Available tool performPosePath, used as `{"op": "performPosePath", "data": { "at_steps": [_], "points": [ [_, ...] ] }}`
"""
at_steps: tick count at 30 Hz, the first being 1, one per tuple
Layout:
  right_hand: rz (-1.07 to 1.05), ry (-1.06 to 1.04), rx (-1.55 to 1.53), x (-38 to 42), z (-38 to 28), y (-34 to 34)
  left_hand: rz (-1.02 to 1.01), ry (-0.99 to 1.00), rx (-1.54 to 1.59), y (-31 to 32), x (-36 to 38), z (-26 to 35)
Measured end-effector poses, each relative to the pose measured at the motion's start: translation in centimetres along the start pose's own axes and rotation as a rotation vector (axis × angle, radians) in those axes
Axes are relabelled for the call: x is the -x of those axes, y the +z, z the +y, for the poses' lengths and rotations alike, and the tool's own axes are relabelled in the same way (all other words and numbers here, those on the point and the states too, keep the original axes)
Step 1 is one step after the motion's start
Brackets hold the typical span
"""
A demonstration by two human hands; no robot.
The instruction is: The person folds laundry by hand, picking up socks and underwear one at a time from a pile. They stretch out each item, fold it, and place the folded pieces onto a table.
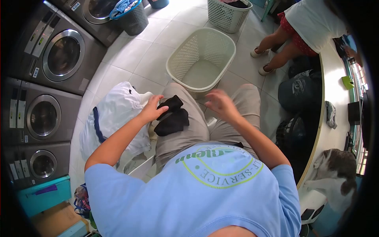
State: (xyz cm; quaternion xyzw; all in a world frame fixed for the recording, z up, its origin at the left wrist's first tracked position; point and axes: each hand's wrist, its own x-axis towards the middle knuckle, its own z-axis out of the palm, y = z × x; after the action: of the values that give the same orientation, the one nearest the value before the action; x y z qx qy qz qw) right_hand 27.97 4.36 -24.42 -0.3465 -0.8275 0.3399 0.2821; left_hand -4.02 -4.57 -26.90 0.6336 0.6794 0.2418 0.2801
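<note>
Two dark pieces of cloth that look like black socks, an upper sock (pixel 172 104) and a lower sock (pixel 172 123), lie on the thigh at the left. My left hand (pixel 151 108) rests at the edge of the upper one, thumb over the fabric and fingers stretched out. Over the gap between the knees is my right hand (pixel 222 104), slightly blurred, its fingers loosely bent and apart with nothing seen in them. Just beyond the knees stands a pale plastic laundry basket (pixel 172 65) with no clothes visible inside. White laundry (pixel 118 110) is heaped beside my left arm.
Stacked machines with round doors (pixel 63 55) line the left side. A grey basket (pixel 135 23) and a white basket (pixel 225 17) hold clothes farther back. At right, a person (pixel 312 23) stands by a long counter (pixel 329 75), where a cat (pixel 335 170) lies.
</note>
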Motion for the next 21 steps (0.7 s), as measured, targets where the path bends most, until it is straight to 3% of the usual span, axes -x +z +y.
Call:
{"op": "performPosePath", "data": {
  "at_steps": [2,3,5,8,10,11,13,15,17,19,20,21],
  "points": [
    [-0.319,0.446,-0.336,-1.0,-2.6,3.6,-0.179,-0.204,-0.018,1.0,0.2,-1.1],
    [-0.420,0.565,-0.364,-1.5,-3.4,4.8,-0.176,-0.208,-0.016,1.0,0.2,-1.0],
    [-0.340,0.317,-0.188,-1.5,-3.0,7.6,-0.285,-0.249,0.004,0.1,-1.1,-0.4],
    [-0.384,0.284,-0.175,-2.1,-2.3,8.1,-0.258,-0.265,0.208,-2.7,-2.2,3.2],
    [-0.432,0.566,-0.499,-1.9,-1.0,7.9,-0.202,-0.180,0.313,-4.0,-2.5,5.7],
    [-0.430,0.571,-0.495,-1.7,-0.6,7.4,-0.152,-0.099,0.413,-4.5,-2.6,6.9],
    [-0.364,0.715,-1.037,-1.7,-2.0,4.7,-0.177,-0.077,0.538,-5.1,-2.8,8.5],
    [-0.380,0.756,-1.073,-1.6,-3.2,2.3,-0.203,-0.103,0.644,-5.2,-3.0,8.7],
    [-0.344,0.738,-1.190,-1.2,-4.0,0.6,-0.239,-0.161,0.603,-4.1,-3.3,5.9],
    [-0.373,0.716,-1.213,-1.0,-4.4,-0.6,-0.426,-0.296,0.364,-2.4,-3.4,2.0],
    [-0.411,0.692,-1.240,-1.1,-4.7,-1.1,-0.359,-0.190,-0.074,-2.0,-3.1,1.4],
    [-0.409,0.687,-1.238,-1.3,-5.1,-1.5,-0.356,-0.186,-0.076,-1.9,-3.2,2.0]
  ]
}}
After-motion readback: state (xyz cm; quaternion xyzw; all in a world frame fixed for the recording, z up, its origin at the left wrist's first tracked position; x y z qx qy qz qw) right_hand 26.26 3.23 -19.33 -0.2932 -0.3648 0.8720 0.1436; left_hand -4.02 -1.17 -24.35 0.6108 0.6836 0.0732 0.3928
